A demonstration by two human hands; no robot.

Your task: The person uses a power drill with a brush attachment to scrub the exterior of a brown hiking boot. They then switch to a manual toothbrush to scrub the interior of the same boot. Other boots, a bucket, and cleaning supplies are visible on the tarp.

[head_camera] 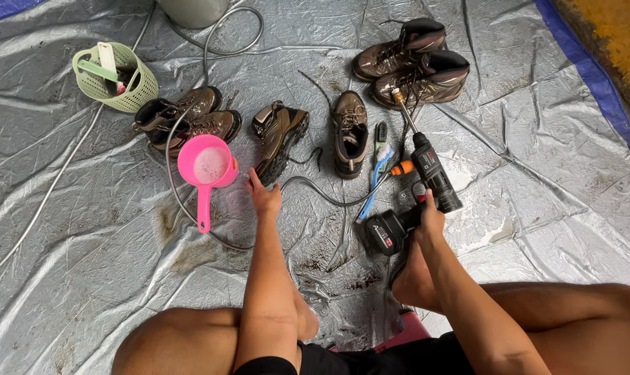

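The person sits low over a crinkled silver tarpaulin (537,208) spread on the ground, bare knees at the bottom of the view. The right hand (429,221) is closed around the grip of a black cordless pressure washer gun (415,194), whose battery block points down and left while its thin metal lance (405,114) runs up toward a pair of brown hiking boots (408,62) lying at the top right. An orange fitting sits on the gun's side, and a grey hose (315,191) leaves it and curls leftward across the tarpaulin.

The left hand (264,198) is stretched forward with the fingers loosely spread, gripping nothing; its fingertips are just beside, perhaps touching, the sole of a brown boot (280,135) that lies tipped on its side. To the right of that boot stands another single boot (349,132), upright with its opening toward the camera. A blue-handled brush (379,163) lies between that boot and the gun.

Just left of the reaching hand sits a pink scoop (207,170) with a long handle (there is cloudy liquid in its bowl). Behind it lies a second pair of brown boots (186,118), with the hose looping over them. Farther left a pale green perforated basket (117,76) leans on its side with a few tools inside. Dark specks of dirt are scattered on the tarpaulin in front of the person's feet.
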